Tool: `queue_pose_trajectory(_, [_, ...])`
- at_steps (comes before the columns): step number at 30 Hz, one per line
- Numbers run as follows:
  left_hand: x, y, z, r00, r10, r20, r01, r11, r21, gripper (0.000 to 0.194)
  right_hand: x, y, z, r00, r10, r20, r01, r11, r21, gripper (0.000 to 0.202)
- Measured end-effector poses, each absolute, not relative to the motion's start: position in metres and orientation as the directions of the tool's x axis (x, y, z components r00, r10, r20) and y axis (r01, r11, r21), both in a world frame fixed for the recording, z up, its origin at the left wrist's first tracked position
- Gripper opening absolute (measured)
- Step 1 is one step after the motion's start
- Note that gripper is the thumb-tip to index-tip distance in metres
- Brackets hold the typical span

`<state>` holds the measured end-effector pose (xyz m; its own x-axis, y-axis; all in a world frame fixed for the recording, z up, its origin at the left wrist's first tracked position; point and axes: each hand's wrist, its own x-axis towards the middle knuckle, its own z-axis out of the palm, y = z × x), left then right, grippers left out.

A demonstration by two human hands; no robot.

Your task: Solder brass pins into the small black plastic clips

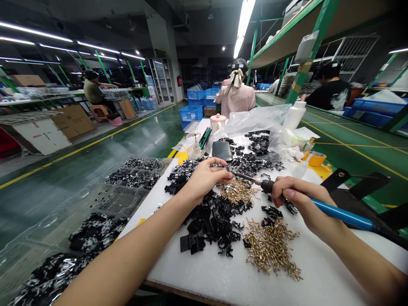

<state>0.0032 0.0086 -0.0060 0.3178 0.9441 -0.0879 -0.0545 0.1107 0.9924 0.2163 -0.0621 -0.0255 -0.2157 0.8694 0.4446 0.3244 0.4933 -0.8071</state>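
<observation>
My right hand (296, 195) is closed round a soldering iron (341, 213) with a blue handle and black grip. Its metal tip points left and meets the fingertips of my left hand (210, 176). Those fingers pinch a small dark part (228, 169), mostly hidden. Under the tip lies a pile of small brass pieces (237, 191); a second brass pile (270, 246) is nearer the front edge. Small black clips (213, 221) are heaped between and left of the piles, and more black clips (259, 144) lie farther back.
A phone (222, 151), a pink-lidded mug (218, 122), a white bottle (295, 114), orange tape (315, 158) and plastic film stand on the white table (191, 282). Clear trays (119, 199) of black parts line the left. A black metal stand is at the right. People sit beyond.
</observation>
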Motion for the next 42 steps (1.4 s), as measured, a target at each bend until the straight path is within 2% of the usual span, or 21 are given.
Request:
queue_pose_trajectory(12, [0.0029,0.0074,-0.0007,0.298,0.949,-0.105,-0.082,0.135,0.987,0.025,0.2228,-0.0634,-0.0286,-0.215,0.845,0.489,0.207,0.529,-0.823,0.021])
queue_pose_trajectory(27, [0.0019,0.0100,-0.0012,0.287,0.954,-0.087,-0.064,0.109,0.992,0.023,0.2182,-0.0658,-0.0245,-0.226,0.860,0.458,0.304,0.509,-0.805,0.022])
queue_pose_trajectory(42, [-0.0015,0.0144,-0.0024,0.304,0.950,-0.062,0.007,0.063,0.998,0.023,0.2220,-0.0619,-0.0307,-0.232,0.857,0.459,0.251,0.509,-0.823,0.023])
